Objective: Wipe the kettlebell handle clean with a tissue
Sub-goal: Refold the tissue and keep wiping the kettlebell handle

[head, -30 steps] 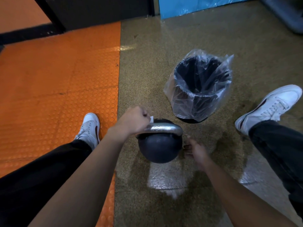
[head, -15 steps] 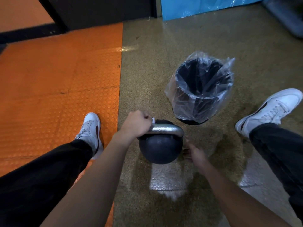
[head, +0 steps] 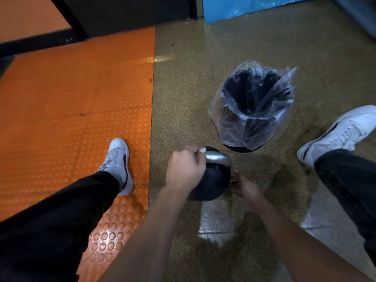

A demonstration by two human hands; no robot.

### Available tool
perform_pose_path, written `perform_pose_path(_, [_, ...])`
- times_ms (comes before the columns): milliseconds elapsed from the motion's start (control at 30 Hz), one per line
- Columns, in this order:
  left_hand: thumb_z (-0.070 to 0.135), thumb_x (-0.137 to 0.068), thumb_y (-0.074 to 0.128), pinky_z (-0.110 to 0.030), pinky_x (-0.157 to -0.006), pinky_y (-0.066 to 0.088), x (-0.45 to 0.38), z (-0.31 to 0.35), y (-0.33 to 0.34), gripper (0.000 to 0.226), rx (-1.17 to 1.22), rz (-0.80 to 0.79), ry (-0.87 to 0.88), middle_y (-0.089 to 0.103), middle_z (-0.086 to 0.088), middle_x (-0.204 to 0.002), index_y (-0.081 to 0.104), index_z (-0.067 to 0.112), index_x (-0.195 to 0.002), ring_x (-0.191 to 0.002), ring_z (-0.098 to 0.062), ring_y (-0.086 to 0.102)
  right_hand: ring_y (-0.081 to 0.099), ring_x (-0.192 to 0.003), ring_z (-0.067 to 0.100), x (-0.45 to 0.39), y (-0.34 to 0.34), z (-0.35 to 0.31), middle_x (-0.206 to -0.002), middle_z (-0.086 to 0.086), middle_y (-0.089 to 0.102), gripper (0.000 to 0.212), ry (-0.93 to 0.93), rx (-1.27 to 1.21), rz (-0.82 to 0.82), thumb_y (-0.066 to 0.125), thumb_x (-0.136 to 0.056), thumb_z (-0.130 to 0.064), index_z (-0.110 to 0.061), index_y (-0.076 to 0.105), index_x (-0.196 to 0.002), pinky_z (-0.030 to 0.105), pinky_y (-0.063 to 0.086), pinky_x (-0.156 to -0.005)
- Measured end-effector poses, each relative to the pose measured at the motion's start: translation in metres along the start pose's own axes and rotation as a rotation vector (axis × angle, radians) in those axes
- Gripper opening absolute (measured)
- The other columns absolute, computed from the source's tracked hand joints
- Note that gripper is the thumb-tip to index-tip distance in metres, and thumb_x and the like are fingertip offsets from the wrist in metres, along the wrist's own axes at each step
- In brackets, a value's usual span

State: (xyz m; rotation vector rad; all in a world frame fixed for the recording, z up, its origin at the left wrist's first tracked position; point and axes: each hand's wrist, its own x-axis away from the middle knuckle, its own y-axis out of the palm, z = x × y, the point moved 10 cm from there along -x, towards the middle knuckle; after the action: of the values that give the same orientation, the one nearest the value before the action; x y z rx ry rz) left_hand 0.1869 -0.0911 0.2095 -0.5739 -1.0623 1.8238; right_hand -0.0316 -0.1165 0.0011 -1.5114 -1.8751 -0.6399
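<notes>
Down beside the bin (head: 252,106), the left hand (head: 186,169) grips a tissue (head: 202,150) around the kettlebell (head: 211,184) handle (head: 218,157); the right hand (head: 247,189) touches the kettlebell's side, its fingers too hidden to tell.

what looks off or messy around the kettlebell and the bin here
Nothing is spilled or broken. The one untidy thing is the clear liner on the black bin: it is crumpled and hangs unevenly down the outside. The kettlebell stands upright on the speckled floor.
</notes>
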Motion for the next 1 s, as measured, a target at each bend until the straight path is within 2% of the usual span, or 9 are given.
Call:
perform_pose_path(100, [0.018, -0.095, 0.055, -0.033, -0.087, 0.055, 0.028, -0.021, -0.011, 0.027, 0.083, 0.236, 0.002, 0.071, -0.007, -0.123, 0.071, 0.023, -0.117, -0.111, -0.026, 0.069, 0.068, -0.086, 0.029, -0.007, -0.009, -0.001, -0.094, 0.012, 0.072, 0.043, 0.014, -0.016, 0.038, 0.057, -0.098, -0.048, -0.008, 0.07, -0.105, 0.042, 0.055, -0.078])
perform_pose_path(167, [0.016, -0.097, 0.054, -0.033, -0.091, 0.054, 0.019, -0.034, -0.006, 0.03, 0.07, 0.253, -0.072, 0.065, -0.01, -0.132, 0.07, 0.02, -0.122, -0.115, -0.028, 0.067, 0.069, -0.09, 0.03, -0.009, -0.013, 0.004, -0.094, 0.012, 0.073, 0.046, 0.033, 0.01, 0.051, 0.057, -0.096, -0.051, -0.008, 0.071, -0.106, 0.046, 0.056, -0.085])
perform_pose_path(300, [0.013, -0.096, 0.053, -0.035, -0.105, 0.048, 0.018, -0.002, 0.01, 0.03, 0.034, 0.179, 0.033, 0.063, -0.008, -0.137, 0.07, 0.017, -0.12, -0.124, -0.024, 0.061, 0.066, -0.085, 0.023, -0.003, -0.002, 0.01, -0.091, 0.007, 0.07, 0.037, 0.023, 0.041, -0.014, 0.049, -0.103, -0.045, -0.015, 0.069, -0.095, 0.034, 0.05, -0.067])
perform_pose_path(433, [0.003, -0.093, 0.057, -0.032, -0.108, 0.045, 0.045, -0.016, 0.006, 0.034, 0.129, 0.313, 0.114, 0.063, -0.006, -0.136, 0.069, 0.013, -0.123, -0.131, -0.01, 0.05, 0.068, -0.081, 0.028, -0.015, -0.014, 0.007, -0.086, 0.012, 0.072, 0.044, 0.015, 0.004, 0.04, 0.057, -0.097, -0.049, -0.008, 0.072, -0.096, 0.043, 0.054, -0.078])
perform_pose_path(567, [0.001, -0.095, 0.054, -0.042, -0.114, 0.04, 0.026, -0.019, 0.008, 0.034, 0.119, 0.296, 0.069, 0.06, -0.012, -0.138, 0.066, 0.01, -0.126, -0.136, -0.025, 0.05, 0.068, -0.083, 0.027, -0.019, -0.015, 0.014, -0.091, 0.012, 0.072, 0.041, 0.023, 0.025, 0.04, 0.055, -0.099, -0.047, -0.01, 0.07, -0.104, 0.039, 0.055, -0.077])
perform_pose_path(667, [0.0, -0.094, 0.057, -0.017, -0.117, 0.024, 0.036, 0.001, 0.016, 0.034, 0.095, 0.253, 0.149, 0.058, -0.008, -0.141, 0.068, 0.011, -0.124, -0.136, -0.019, 0.048, 0.068, -0.093, 0.027, -0.019, -0.01, 0.023, -0.101, 0.01, 0.073, 0.041, 0.051, 0.075, 0.018, 0.051, -0.1, -0.048, -0.014, 0.07, -0.11, 0.037, 0.054, -0.076])
perform_pose_path(733, [-0.005, -0.092, 0.057, -0.012, -0.116, 0.021, 0.052, -0.007, 0.016, 0.039, 0.132, 0.281, 0.192, 0.055, -0.001, -0.143, 0.067, 0.01, -0.127, -0.138, -0.01, 0.043, 0.068, -0.087, 0.026, -0.019, -0.01, 0.017, -0.098, 0.011, 0.073, 0.038, 0.039, 0.052, 0.011, 0.054, -0.099, -0.048, -0.014, 0.071, -0.104, 0.035, 0.052, -0.072])
perform_pose_path(867, [-0.01, -0.091, 0.055, -0.041, -0.119, 0.031, 0.043, -0.018, 0.014, 0.039, 0.145, 0.34, 0.207, 0.057, -0.009, -0.141, 0.066, 0.005, -0.126, -0.14, -0.017, 0.043, 0.067, -0.08, 0.025, -0.022, -0.016, 0.015, -0.089, 0.01, 0.073, 0.038, 0.026, 0.036, 0.045, 0.056, -0.098, -0.049, -0.013, 0.071, -0.095, 0.037, 0.053, -0.075])
perform_pose_path(1000, [-0.01, -0.09, 0.058, -0.035, -0.119, 0.031, 0.038, 0.007, 0.02, 0.039, 0.118, 0.297, 0.261, 0.059, -0.011, -0.139, 0.067, 0.004, -0.125, -0.138, -0.015, 0.044, 0.07, -0.096, 0.029, -0.028, -0.015, 0.032, -0.105, 0.009, 0.074, 0.062, 0.064, 0.09, 0.033, 0.058, -0.082, -0.072, -0.019, 0.072, -0.111, 0.049, 0.055, -0.092])
